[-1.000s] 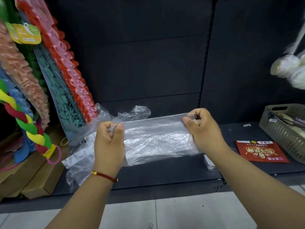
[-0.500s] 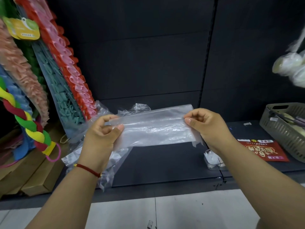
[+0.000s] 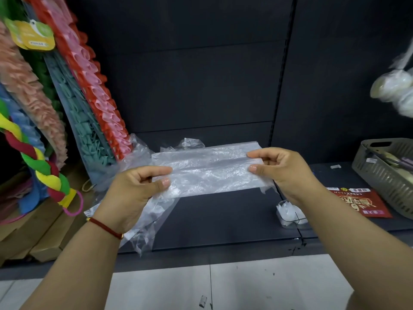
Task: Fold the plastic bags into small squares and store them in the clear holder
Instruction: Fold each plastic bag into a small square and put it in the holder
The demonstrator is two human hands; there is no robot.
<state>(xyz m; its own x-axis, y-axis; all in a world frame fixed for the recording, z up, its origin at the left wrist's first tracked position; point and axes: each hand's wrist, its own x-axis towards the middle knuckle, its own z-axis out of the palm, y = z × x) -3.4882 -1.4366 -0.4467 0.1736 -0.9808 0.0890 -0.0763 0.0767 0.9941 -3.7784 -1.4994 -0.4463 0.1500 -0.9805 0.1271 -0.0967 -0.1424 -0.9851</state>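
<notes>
From the head camera, the person is stretching a clear plastic bag [image 3: 210, 171] flat in the air above the dark shelf [image 3: 223, 220], near the centre of the view. The left hand [image 3: 134, 189], at about eight o'clock from the bag's middle, is pinching the left end between thumb and forefinger. The right hand [image 3: 279, 168], at about three o'clock, is pinching the right end the same way. The bag is already showing lengthwise creases, so it looks folded into a long strip.

The clear holder [image 3: 290, 214] is sitting on the shelf at about five o'clock from the bag, partly behind the right forearm, with white folded pieces inside. More loose bags [image 3: 138, 153] are lying at ten o'clock.

The risk, as I judge it: the slick film may be slipping between the layers, so the creases could spring open if either pinch loosens, and the trailing tail under the left wrist could be skewing the next fold.
</notes>
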